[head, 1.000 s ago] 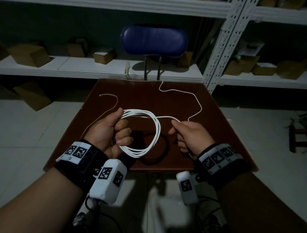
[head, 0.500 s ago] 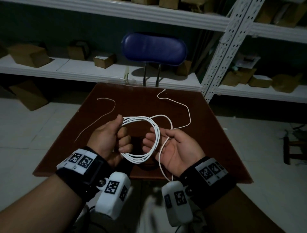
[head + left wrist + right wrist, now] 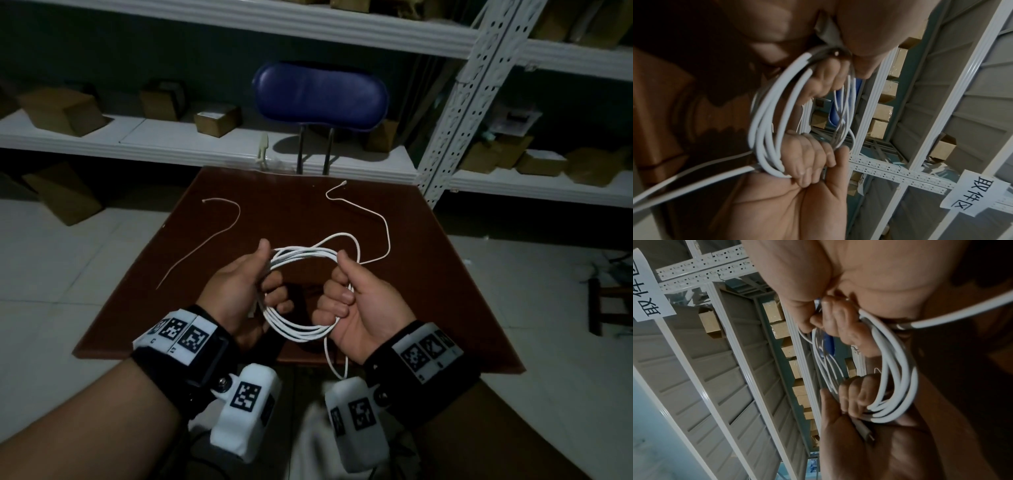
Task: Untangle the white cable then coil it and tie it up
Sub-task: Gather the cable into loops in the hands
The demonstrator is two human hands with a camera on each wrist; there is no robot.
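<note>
I hold the white cable (image 3: 301,291) above the brown bench (image 3: 428,274), my left hand (image 3: 246,287) clamped on one side of the coil. My right hand (image 3: 356,305), open-palmed half a second ago, has now closed its fist round the other side. One tail still lies loose across the bench, so I judge coiling nearly done, tying still ahead.

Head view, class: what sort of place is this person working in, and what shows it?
Probably a storeroom or small warehouse: white metal shelving runs along the wall, cardboard boxes sit on it, and a paper sign with Chinese characters hangs on the rack.
</note>
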